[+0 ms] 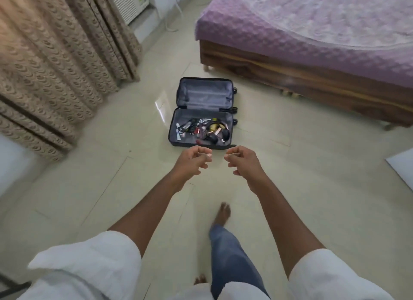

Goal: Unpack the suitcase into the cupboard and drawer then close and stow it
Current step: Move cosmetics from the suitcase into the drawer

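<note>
A small dark suitcase lies wide open on the tiled floor ahead of me. Its far half shows only grey lining. The near half holds a heap of small items: cables, tubes, small bottles and black-and-gold headphones. My left hand and my right hand are stretched out in front of me, just short of the suitcase's near edge. Both have loosely curled fingers and hold nothing. No cupboard or drawer is in sight.
A wooden bed with a purple cover stands at the right, close to the suitcase wheels. Beige curtains hang at the left, with an air conditioner behind them. My bare foot steps forward on the floor. A white panel lies at the right edge.
</note>
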